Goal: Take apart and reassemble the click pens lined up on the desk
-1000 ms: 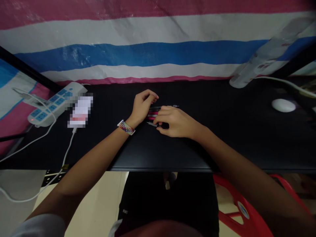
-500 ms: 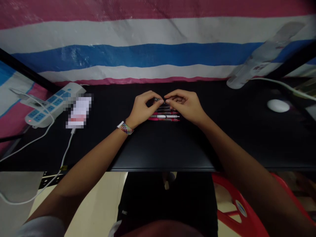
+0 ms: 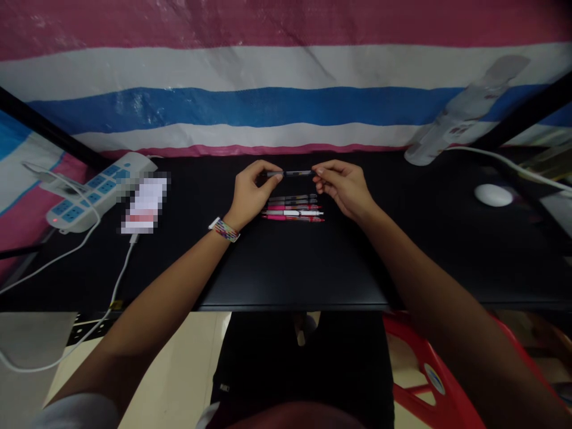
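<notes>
A dark pen [image 3: 297, 173] lies level between my hands, above a row of pens. My left hand [image 3: 254, 189], with a colourful band on its wrist, pinches the pen's left end between thumb and fingers. At the pen's right end, the thumb and index finger of my right hand [image 3: 343, 186] close on the tip. Just below my hands, several pens lie side by side on the black table [image 3: 295, 268]: dark ones at the back, then a white pen [image 3: 297, 213] and a pink-red pen [image 3: 292, 218] at the front.
On the left are a white power strip [image 3: 100, 190], a blurred phone [image 3: 145, 202] and its cable. A clear bottle [image 3: 456, 122] and a white mouse [image 3: 493, 195] stand at the right. A striped sheet hangs behind; a red stool [image 3: 420, 393] is below the table's front edge.
My hands have moved apart, and the dark pen now shows between them. The row of pens below is more fully in view. The camera view has shifted slightly.
</notes>
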Demonstrator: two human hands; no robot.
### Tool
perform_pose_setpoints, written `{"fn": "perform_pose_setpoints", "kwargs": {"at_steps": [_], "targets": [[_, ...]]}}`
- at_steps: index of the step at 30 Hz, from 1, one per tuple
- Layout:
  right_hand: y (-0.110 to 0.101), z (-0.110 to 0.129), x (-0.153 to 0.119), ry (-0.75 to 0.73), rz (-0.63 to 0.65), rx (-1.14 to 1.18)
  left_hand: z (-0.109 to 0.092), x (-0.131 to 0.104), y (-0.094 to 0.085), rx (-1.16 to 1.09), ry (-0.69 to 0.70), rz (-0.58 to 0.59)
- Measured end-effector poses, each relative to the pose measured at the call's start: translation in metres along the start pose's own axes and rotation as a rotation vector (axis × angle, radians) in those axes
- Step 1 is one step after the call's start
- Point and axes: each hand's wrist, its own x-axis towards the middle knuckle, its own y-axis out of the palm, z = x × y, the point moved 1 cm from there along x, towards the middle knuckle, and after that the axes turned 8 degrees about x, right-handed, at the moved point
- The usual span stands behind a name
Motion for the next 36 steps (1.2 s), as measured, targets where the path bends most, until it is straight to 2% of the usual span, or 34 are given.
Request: {"fn": "perform_pose_setpoints", "kwargs": {"at_steps": [6,16,27,32,36], "targets": [[-0.0005,-0.0029,0.0017,-0.032,-0.041,-0.001,0.0033,0.0005,0.003,-0.029,-0.075,0.018],[-0.0004,-0.0065,0.0029,-0.017,-0.057,0.055,0.0065,0.0006,0.0028,-0.044,-0.019,0.024],[-0.0044,-0.0048,0.0023,-0.084,0.002,0.068,0.0033,-0.0025,0.0059,-0.046,-0.061,0.025],[-0.0047,-0.0043,0.0038,-0.075,-0.036,0.087,0.0043,0.002,0.0058,-0.102,0.007,-0.005],[-0.0024,-0.0053,0.0028,-0.047,-0.019,0.117,0.0084,0.0033,0.0035,-0.026,-0.061,-0.017]]}}
